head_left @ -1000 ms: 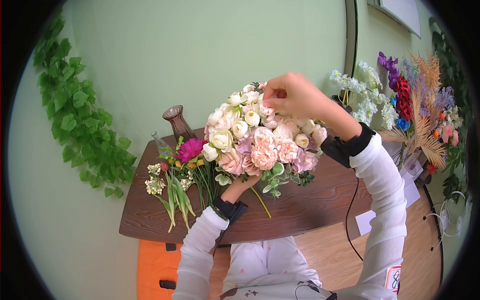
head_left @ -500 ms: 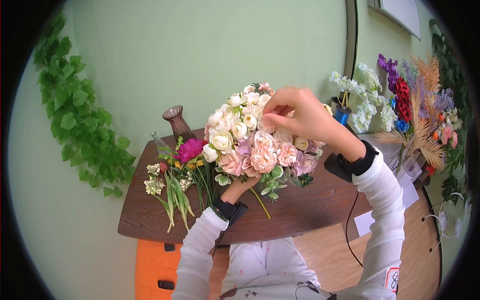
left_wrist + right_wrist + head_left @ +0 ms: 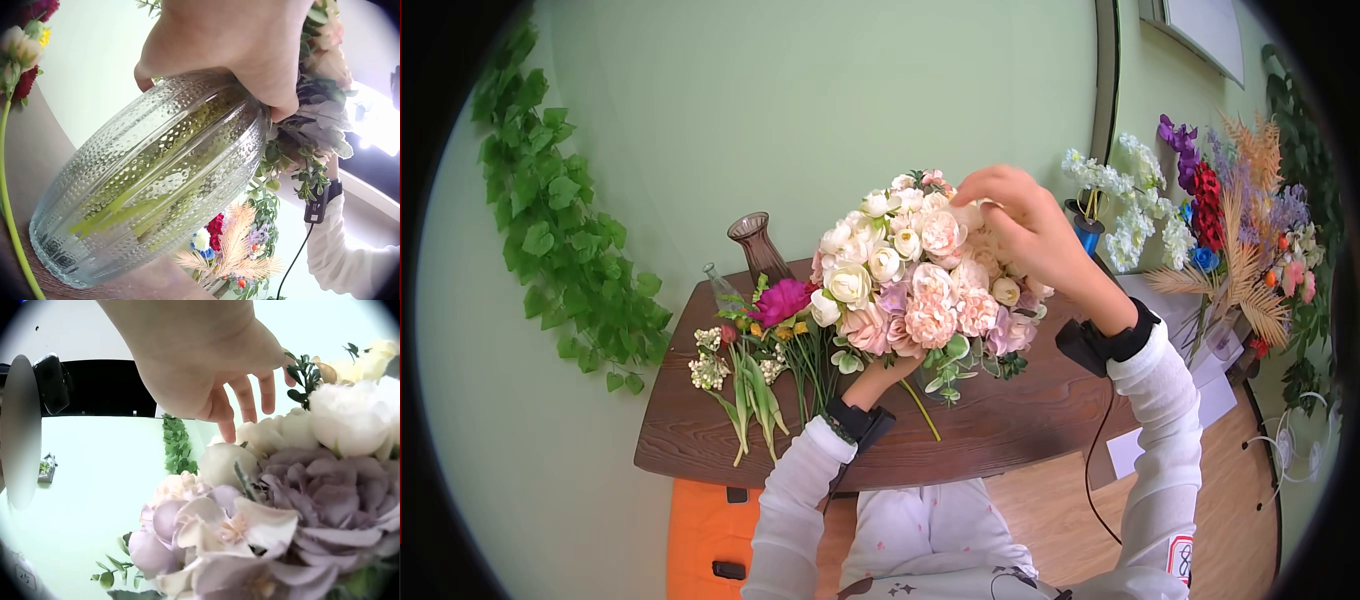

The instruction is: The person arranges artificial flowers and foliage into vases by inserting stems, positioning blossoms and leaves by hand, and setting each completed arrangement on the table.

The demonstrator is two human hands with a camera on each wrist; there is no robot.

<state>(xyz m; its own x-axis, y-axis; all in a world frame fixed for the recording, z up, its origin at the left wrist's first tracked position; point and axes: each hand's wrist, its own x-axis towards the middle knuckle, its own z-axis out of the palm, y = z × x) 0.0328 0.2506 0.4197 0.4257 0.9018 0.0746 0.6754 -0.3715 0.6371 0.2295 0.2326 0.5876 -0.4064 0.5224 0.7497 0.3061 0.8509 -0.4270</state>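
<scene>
The left hand (image 3: 225, 44) is gripping a clear, ribbed glass vase (image 3: 150, 181) by its neck — a sensible hold, glass probably being slick and fragile. The soft-looking cream-pink-lilac bouquet (image 3: 930, 285) is sitting in it; at its two o'clock, the right hand (image 3: 1032, 228) is hovering loose-fingered, apparently empty.

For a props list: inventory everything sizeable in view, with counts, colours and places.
table: one, dark brown, centre
glass vase: one, clear, under bouquet
bouquet: one, white, pink, lilac, in glass vase
smoky vase: one, brownish, table's far left
loose flowers: several, mixed colours, table's left
vines: two, green, left and right
other flowers: many, mixed colours, far right
orange surface: one, orange, lower left
left hand: one, white-sleeved, gripping glass vase
right hand: one, white-sleeved, at bouquet's right
</scene>
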